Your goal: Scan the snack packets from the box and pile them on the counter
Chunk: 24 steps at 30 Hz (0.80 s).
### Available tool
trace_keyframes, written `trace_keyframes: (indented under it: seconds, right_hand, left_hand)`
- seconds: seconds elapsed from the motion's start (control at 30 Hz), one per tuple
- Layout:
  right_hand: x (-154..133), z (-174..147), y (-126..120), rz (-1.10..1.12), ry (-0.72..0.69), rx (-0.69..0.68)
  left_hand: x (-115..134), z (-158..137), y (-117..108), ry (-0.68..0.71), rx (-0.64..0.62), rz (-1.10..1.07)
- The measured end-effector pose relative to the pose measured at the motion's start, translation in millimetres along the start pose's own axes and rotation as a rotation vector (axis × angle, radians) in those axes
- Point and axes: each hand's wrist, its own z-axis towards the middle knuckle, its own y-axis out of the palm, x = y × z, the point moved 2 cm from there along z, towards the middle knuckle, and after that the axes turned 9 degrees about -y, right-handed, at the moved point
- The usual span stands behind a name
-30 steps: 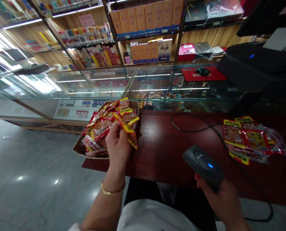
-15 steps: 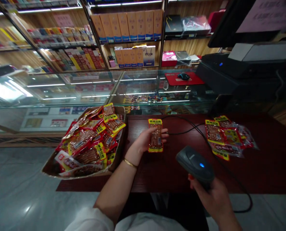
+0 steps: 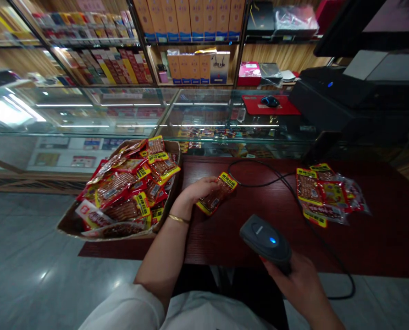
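Gripping a dark scanner [image 3: 264, 240] marked with pale, illegible lettering, the right hand [image 3: 301, 277] was at the table's [image 3: 218, 245] near edge. The left hand [image 3: 202, 188] held a red-and-yellow packet [image 3: 216, 195] over the wood, its dark band characters too small to read. A carton [image 3: 69, 222] heaped with similar packets stood at the left end. Open tabletop, crossed by a cable [image 3: 290, 188], separated the held packet from a packet pile [image 3: 321, 195]. Shelved boxes [image 3: 190, 20] beyond bore unreadable print.
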Motion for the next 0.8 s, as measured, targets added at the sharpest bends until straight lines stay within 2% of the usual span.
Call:
trace_keyframes:
  seconds: [0.23, 0.47, 0.63, 0.73, 0.8]
  right_hand:
    - [-8.9, 3.9, 1.3, 0.041, -0.024, -0.048]
    - [-1.6, 3.1, 5.0, -0.019, -0.032, -0.091]
    - [3.8, 2.0, 6.5, -0.022, -0.008, -0.116]
    - [0.2, 2.7, 6.3, 0.006, 0.001, -0.077]
    - [-4.9, 3.3, 3.3, 0.030, 0.010, -0.023]
  left_hand:
    - [0.9, 1.5, -4.3, 0.031, 0.052, 0.001]
    - [0.6, 3.1, -3.8, 0.008, 0.152, 0.073]
    - [1.5, 2.3, -2.1, 0.041, 0.091, 0.031]
    - [4.1, 0.3, -0.1, 0.035, 0.091, 0.004]
    - [7.5, -0.3, 1.9, 0.060, 0.137, -0.029]
